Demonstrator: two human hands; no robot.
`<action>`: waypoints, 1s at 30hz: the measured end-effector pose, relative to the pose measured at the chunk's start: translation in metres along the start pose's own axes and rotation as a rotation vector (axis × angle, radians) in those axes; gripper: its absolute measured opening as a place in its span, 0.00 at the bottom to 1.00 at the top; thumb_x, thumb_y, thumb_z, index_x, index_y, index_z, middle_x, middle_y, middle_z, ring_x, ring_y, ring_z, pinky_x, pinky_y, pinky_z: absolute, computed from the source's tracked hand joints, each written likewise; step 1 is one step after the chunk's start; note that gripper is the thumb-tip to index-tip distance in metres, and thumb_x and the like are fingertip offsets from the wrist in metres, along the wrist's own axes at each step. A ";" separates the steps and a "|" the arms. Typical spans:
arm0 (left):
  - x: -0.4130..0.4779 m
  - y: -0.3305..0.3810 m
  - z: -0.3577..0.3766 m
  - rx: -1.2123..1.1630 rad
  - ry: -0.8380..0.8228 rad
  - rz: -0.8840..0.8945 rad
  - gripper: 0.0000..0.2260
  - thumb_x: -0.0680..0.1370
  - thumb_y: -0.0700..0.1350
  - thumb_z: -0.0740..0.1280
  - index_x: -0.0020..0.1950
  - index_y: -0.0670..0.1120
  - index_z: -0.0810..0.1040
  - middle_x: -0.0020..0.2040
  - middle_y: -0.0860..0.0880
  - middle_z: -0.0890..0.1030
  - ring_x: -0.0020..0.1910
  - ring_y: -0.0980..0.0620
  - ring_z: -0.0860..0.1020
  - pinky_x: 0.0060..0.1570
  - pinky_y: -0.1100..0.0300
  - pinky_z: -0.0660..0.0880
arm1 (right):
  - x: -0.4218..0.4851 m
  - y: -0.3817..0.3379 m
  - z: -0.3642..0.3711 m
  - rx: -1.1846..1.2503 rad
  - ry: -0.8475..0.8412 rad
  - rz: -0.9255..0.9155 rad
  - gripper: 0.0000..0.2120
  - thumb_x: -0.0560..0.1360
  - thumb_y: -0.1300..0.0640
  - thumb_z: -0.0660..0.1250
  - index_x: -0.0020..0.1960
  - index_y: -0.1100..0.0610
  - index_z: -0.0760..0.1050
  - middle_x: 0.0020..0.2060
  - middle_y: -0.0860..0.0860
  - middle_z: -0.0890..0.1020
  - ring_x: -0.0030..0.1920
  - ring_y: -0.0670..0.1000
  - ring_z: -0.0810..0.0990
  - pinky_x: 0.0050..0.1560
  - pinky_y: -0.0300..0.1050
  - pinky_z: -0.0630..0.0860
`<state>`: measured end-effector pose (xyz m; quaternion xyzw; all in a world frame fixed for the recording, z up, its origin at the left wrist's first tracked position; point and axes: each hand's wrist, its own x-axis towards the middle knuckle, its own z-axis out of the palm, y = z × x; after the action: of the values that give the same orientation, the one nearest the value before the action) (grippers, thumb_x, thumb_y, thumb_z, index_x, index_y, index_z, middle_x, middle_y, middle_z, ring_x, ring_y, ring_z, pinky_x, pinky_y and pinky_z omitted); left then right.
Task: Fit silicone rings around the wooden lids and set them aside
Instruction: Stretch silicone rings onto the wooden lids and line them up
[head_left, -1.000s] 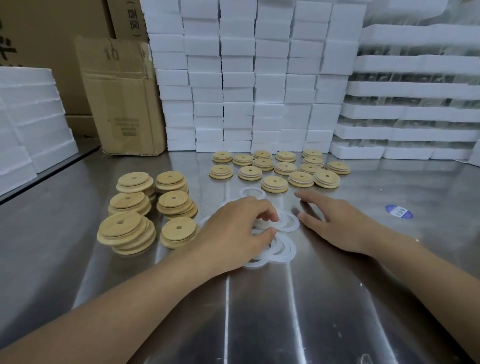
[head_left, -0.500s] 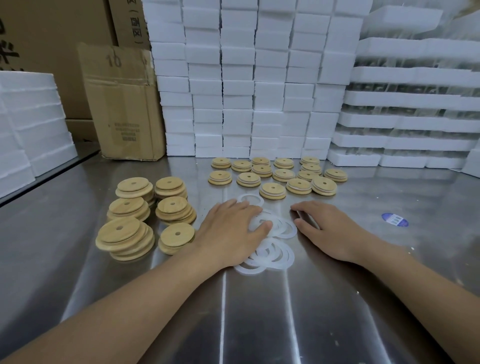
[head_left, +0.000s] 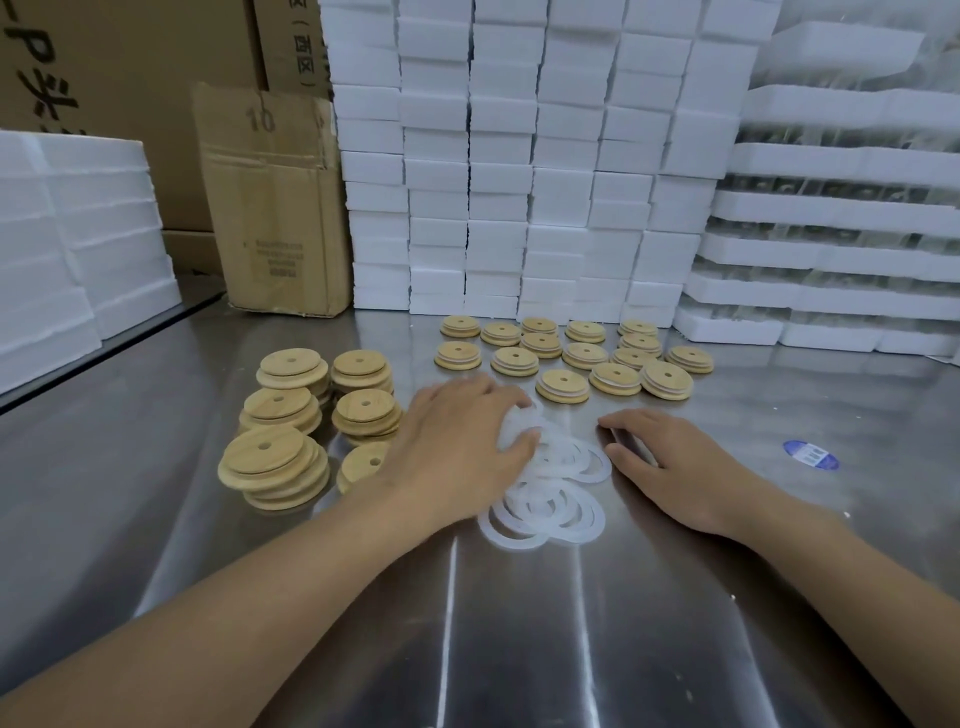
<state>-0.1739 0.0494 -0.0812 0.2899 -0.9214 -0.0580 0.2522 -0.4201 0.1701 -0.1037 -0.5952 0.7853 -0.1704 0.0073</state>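
ring-grabbing step, i reckon: left hand (head_left: 462, 441) is curled onto the pile of silicone rings (head_left: 550, 499), pinching a bunched one. right hand (head_left: 670, 467) lies flat and loose just right of that grip. next up needs one of the bare wooden lids (head_left: 275, 462) stacked left of it.

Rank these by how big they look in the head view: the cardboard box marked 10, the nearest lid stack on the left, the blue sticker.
1. cardboard box, largest though farthest away
2. nearest lid stack
3. blue sticker, clearly smallest
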 end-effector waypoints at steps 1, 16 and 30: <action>0.001 -0.005 -0.008 -0.011 0.043 -0.017 0.19 0.84 0.61 0.63 0.73 0.58 0.76 0.68 0.56 0.79 0.68 0.52 0.76 0.71 0.49 0.68 | 0.000 0.000 0.000 0.000 -0.003 -0.001 0.21 0.84 0.45 0.60 0.76 0.45 0.71 0.72 0.45 0.75 0.70 0.49 0.73 0.72 0.51 0.71; 0.015 -0.117 -0.073 -0.063 0.070 -0.598 0.23 0.81 0.46 0.68 0.76 0.57 0.73 0.68 0.46 0.80 0.60 0.46 0.77 0.56 0.47 0.77 | -0.003 -0.003 -0.003 0.003 0.019 -0.009 0.19 0.84 0.46 0.62 0.74 0.46 0.73 0.70 0.44 0.78 0.67 0.47 0.75 0.67 0.46 0.71; 0.016 -0.039 -0.056 -0.453 0.223 -0.242 0.13 0.83 0.46 0.68 0.65 0.57 0.83 0.56 0.57 0.84 0.43 0.59 0.82 0.35 0.68 0.75 | -0.016 -0.048 -0.003 0.236 0.202 -0.259 0.10 0.82 0.51 0.68 0.61 0.43 0.83 0.59 0.34 0.81 0.64 0.36 0.74 0.64 0.27 0.65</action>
<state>-0.1377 0.0099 -0.0361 0.3386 -0.8103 -0.2597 0.4016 -0.3710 0.1749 -0.0906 -0.6661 0.6734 -0.3198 -0.0239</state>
